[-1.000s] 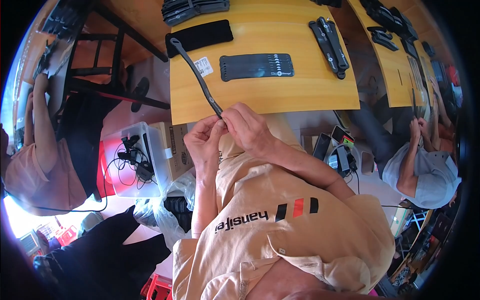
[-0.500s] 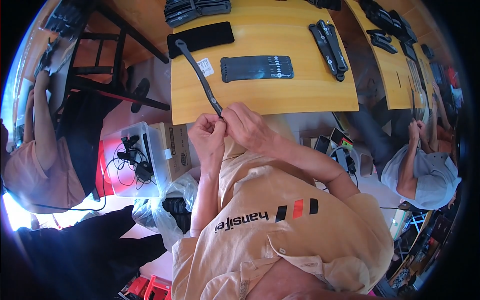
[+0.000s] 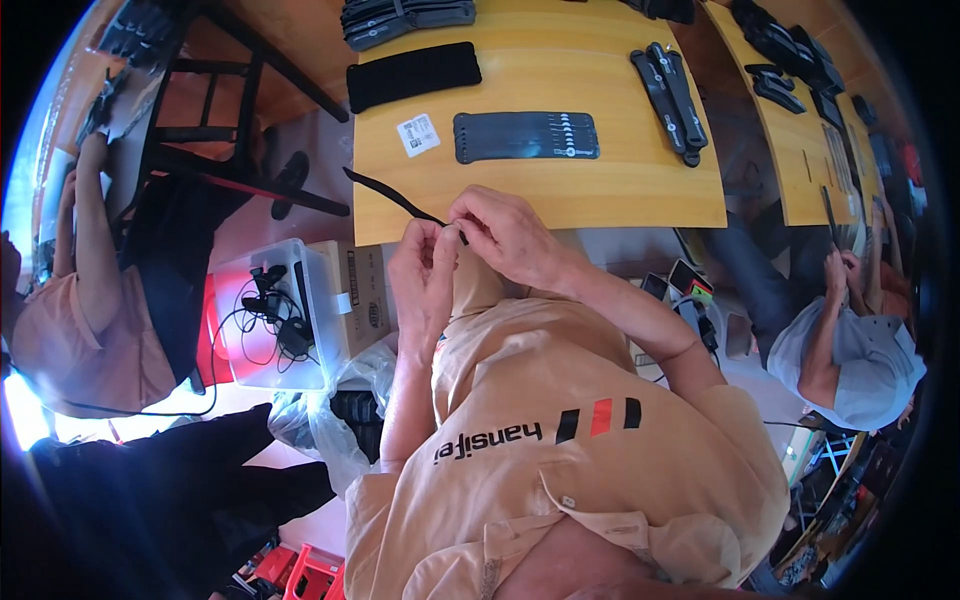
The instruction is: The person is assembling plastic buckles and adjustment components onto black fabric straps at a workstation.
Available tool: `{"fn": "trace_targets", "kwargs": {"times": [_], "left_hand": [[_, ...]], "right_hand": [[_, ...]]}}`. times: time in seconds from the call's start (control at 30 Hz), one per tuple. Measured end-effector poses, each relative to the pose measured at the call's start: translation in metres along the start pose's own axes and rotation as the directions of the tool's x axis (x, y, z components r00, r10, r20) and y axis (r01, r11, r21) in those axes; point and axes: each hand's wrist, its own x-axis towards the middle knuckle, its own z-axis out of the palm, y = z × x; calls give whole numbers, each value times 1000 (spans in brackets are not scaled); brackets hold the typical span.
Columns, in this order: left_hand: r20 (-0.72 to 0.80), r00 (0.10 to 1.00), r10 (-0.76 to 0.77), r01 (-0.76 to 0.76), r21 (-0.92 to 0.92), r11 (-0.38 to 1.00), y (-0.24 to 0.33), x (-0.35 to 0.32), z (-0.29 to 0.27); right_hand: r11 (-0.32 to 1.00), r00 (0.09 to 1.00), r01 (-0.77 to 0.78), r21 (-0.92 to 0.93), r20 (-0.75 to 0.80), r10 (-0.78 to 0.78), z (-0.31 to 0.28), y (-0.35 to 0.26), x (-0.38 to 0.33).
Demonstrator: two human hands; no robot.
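A narrow black strap is pinched between the fingertips of both my hands, just off the near edge of the table. My left hand grips it from the left. From the right, my right hand closes on the same end, and a short dark tip shows below the fingers. The strap's free length points up and left over the table edge. Beyond my hands lies a flat row of black straps with printed ends. A white label is left of it, near a fuzzy black pad.
On the wooden table, a strap bundle lies at right and a strap stack at far left. A clear bin of cables and a cardboard box stand left below. People sit on both sides, one in grey.
The strap has swung down and left and is seen more edge-on; its rounded end with the hole no longer shows. Both hands still pinch it. The whole view has shifted slightly.
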Motion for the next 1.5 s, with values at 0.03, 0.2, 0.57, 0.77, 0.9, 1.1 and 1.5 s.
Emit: {"fn": "trace_targets", "kwargs": {"times": [0.03, 0.2, 0.57, 0.77, 0.9, 1.1, 1.5], "left_hand": [[7, 998, 61, -61, 93, 994, -1, 0, -1], [34, 996, 85, -89, 176, 980, -8, 2, -7], [134, 985, 106, -92, -109, 990, 9, -1, -8], [61, 995, 78, -61, -251, 966, 17, 1, -6], [41, 997, 67, -58, -192, 980, 25, -5, -2], [64, 996, 59, -40, -270, 962, 26, -9, -5], [362, 932, 19, 112, -338, 935, 39, 1, -18]], "right_hand": [[999, 999, -35, 22, 12, 35, -1, -2, 1], [976, 993, -113, 187, 45, 107, 3, -7, -1], [633, 886, -453, 628, 395, 242, -10, 1, 2], [456, 867, -492, 741, 370, 334, -10, -22, 3], [970, 996, -43, 241, 86, 23, -9, -26, -1], [937, 992, -12, 350, 120, -32, -6, -22, -1], [291, 881, -463, 837, 399, 255, -15, -28, -6]]}}
